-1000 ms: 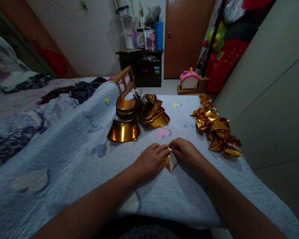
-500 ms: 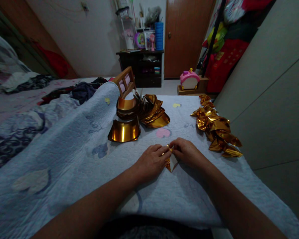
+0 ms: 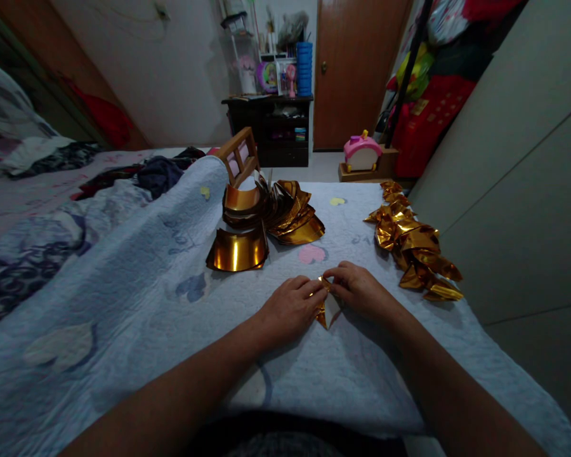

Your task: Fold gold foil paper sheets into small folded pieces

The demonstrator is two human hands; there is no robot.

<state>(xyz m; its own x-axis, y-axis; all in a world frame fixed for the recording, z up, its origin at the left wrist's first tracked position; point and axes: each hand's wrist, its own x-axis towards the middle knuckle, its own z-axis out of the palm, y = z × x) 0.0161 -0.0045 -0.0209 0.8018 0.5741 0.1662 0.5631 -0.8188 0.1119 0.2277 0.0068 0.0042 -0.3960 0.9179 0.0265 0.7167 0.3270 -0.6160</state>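
1. Nearest, both forearms reach over a blue quilted cloth and meet at a small gold foil piece, which lies between the hands, its point toward the person and a pale face partly showing.
2. The left hand lies palm down, fingers together over the foil's left side, covering much of it; whether its thumb grips underneath, I cannot tell.
3. The right hand holds the foil's upper right edge narrowly between thumb and fingertips, the other fingers curled in.
4. Just beyond the hands, a pink heart print shows on the cloth.
5. To the right, near the right forearm, a long heap of folded gold pieces runs away from the person, parts overlapping.
6. Ahead and left, past the left hand, stands a curved stack of gold sheets; behind it are another curved stack and, to its right, a fanned bunch.
7. Past the cloth's far edge are a wooden frame and a pink toy.
8. Farthest, a dark cabinet stands left of a brown door.
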